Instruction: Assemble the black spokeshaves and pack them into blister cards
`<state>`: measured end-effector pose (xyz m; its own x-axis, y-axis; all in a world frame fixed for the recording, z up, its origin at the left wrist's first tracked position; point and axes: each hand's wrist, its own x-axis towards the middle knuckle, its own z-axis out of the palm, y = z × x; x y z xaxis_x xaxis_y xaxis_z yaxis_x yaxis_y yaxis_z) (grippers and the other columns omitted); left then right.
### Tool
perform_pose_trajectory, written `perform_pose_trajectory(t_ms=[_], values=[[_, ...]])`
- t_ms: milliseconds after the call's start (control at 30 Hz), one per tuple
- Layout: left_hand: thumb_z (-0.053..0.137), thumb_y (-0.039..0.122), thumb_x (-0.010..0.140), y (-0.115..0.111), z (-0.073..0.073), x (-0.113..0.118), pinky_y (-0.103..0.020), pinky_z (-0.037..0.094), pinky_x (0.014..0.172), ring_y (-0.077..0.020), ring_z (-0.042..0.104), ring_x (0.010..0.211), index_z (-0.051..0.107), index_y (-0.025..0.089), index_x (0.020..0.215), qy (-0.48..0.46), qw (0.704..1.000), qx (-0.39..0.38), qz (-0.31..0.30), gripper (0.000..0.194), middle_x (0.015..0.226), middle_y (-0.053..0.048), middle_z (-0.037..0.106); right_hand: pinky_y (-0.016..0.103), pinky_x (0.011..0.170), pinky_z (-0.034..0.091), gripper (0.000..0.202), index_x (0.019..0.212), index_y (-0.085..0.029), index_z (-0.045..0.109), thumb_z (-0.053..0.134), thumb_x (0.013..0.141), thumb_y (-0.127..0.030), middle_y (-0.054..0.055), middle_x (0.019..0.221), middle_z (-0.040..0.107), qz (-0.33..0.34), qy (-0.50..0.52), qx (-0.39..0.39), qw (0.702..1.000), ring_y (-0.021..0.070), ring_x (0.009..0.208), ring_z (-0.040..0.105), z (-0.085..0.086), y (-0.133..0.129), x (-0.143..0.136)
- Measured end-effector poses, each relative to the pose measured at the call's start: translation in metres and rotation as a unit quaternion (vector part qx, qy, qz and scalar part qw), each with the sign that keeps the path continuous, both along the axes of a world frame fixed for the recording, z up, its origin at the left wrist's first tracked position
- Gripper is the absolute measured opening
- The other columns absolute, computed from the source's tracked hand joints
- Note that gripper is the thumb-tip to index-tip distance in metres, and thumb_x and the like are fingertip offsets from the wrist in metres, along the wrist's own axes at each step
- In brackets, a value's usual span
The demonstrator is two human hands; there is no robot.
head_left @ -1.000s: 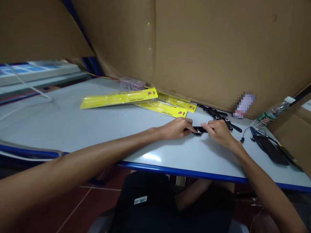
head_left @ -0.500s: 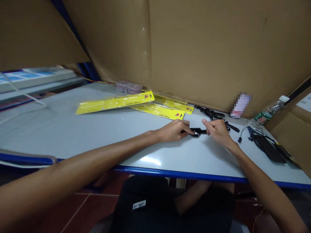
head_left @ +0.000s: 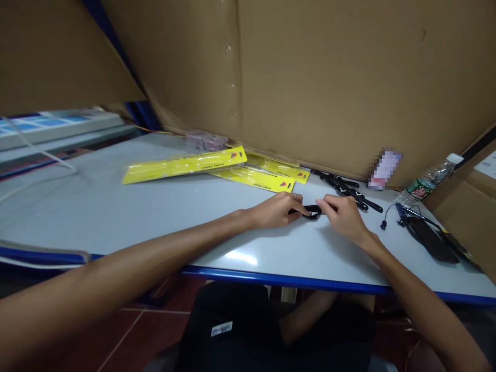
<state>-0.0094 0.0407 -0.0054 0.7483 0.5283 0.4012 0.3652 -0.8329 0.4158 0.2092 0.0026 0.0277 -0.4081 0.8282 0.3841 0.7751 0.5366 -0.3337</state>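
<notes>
A black spokeshave [head_left: 312,212] with a small silvery part in its middle is held low over the front half of the table. My left hand [head_left: 278,211] is closed round its left handle, with the index finger reaching to the metal part. At the other end, my right hand [head_left: 344,216] has thumb and fingers closed on the tool, hiding the right handle. Behind my right hand lies a pile of several more black spokeshaves [head_left: 351,192].
Yellow spokeshave packages [head_left: 186,164] overlap at the back, near a clear box of reddish contents [head_left: 206,139]. On the right are a plastic bottle [head_left: 430,181], a blurred-out upright item [head_left: 384,170] and a black pouch-like object [head_left: 432,238]. Cardboard [head_left: 310,77] walls the table.
My right hand has shifted slightly left along the spokeshave. Its raised thumb has come down to the tool, covering the right handle. My left hand stays put.
</notes>
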Motion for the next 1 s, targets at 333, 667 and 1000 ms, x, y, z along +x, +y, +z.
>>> perform_pose_trajectory(t_ms=[333, 667, 1000], values=[[0.054, 0.012, 0.092, 0.000, -0.002, -0.001, -0.026, 0.046, 0.070, -0.0138, 0.060, 0.073, 0.079, 0.020, 0.104, -0.003, 1.000, -0.005, 0.000, 0.029, 0.088, -0.005, 0.067, 0.027, 0.059, 0.028, 0.046, 0.065, -0.019, 0.059, 0.043, 0.104, -0.038, -0.001, 0.060, 0.058, 0.083, 0.009, -0.039, 0.996, 0.0123, 0.056, 0.046, -0.006, 0.002, 0.000], [0.055, 0.011, 0.092, 0.001, -0.001, 0.000, -0.025, 0.045, 0.068, -0.0133, 0.059, 0.071, 0.079, 0.020, 0.099, -0.005, 1.000, 0.002, 0.002, 0.026, 0.085, -0.004, 0.066, 0.028, 0.063, 0.031, 0.042, 0.075, -0.019, 0.067, 0.042, 0.105, -0.035, 0.003, 0.071, 0.068, 0.090, -0.057, -0.051, 0.993, 0.0148, 0.062, 0.055, -0.009, 0.001, 0.000], [0.055, 0.009, 0.092, 0.000, 0.000, 0.000, -0.026, 0.047, 0.071, -0.0144, 0.062, 0.075, 0.079, 0.021, 0.105, 0.001, 1.000, 0.000, 0.004, 0.029, 0.089, -0.005, 0.068, 0.027, 0.060, 0.031, 0.044, 0.073, -0.018, 0.068, 0.043, 0.103, -0.038, 0.001, 0.062, 0.061, 0.056, -0.024, -0.052, 0.997, 0.0140, 0.056, 0.049, -0.003, 0.004, 0.006]])
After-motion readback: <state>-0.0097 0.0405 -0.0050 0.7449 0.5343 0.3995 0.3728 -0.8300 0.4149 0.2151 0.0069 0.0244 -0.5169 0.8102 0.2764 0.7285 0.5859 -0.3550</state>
